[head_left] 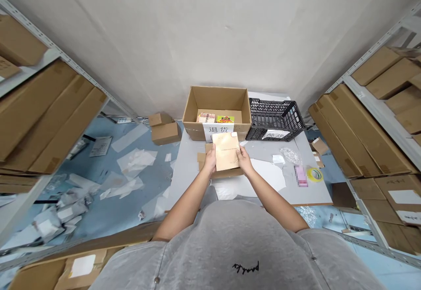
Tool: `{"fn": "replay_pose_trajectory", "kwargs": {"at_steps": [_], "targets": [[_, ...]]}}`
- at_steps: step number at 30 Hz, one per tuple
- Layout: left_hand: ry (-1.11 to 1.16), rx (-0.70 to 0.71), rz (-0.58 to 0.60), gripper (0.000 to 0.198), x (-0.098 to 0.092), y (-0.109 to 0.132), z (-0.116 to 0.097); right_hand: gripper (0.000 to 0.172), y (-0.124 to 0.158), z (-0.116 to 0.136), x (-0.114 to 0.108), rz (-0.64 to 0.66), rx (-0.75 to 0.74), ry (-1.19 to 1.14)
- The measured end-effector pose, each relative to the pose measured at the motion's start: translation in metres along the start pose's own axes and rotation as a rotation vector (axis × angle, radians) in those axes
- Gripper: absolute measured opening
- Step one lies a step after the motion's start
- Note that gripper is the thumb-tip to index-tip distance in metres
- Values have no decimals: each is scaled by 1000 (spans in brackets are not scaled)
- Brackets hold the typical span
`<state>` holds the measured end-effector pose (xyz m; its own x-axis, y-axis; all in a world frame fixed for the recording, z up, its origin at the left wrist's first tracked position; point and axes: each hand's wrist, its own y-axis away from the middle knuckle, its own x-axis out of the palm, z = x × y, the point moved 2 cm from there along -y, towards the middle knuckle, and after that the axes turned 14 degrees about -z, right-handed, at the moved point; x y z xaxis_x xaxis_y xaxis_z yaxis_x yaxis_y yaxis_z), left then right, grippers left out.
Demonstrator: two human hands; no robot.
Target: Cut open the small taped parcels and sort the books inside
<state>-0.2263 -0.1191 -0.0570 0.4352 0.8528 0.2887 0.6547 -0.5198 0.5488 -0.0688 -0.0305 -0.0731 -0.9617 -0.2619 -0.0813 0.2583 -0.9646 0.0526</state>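
Between both hands is a tan kraft-paper packet (225, 154), flat and rectangular, with a line of small print across it and a white label at its top right corner. My left hand (210, 159) grips the left edge, and my right hand (244, 159) grips the right edge. Partly hidden under the packet, a small opened cardboard box (226, 174) lies on the grey table (187, 160). Just beyond stands a large open carton (189, 125) with a white paper sign (217, 129) on its front. Inside it are a pale printed box (206, 118) and a yellow-green package (225, 119).
Right of the carton sits a black plastic crate (276, 119). A yellow tape roll (315, 174), a pink item (301, 176) and clear plastic wrap (290, 155) lie on the table's right side. Box-laden shelves flank both sides. Paper scraps (136, 163) litter the blue floor at left.
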Motion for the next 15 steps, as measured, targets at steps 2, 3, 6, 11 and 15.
{"fn": "replay_pose_trajectory", "kwargs": {"at_steps": [2, 3, 6, 11, 15], "targets": [[8, 17, 0, 60, 0, -1, 1, 65, -3, 1, 1, -33, 71, -75], [16, 27, -5, 59, 0, -2, 2, 61, -4, 2, 2, -44, 93, -105], [24, 44, -9, 58, 0, -3, 3, 54, -4, 8, 5, -23, 127, -193], [15, 28, 5, 61, -2, -6, 2, 51, -2, 15, 6, 7, 186, -253], [25, -16, 32, 61, -4, -5, 2, 49, -4, 14, 5, 11, 218, -244]]}}
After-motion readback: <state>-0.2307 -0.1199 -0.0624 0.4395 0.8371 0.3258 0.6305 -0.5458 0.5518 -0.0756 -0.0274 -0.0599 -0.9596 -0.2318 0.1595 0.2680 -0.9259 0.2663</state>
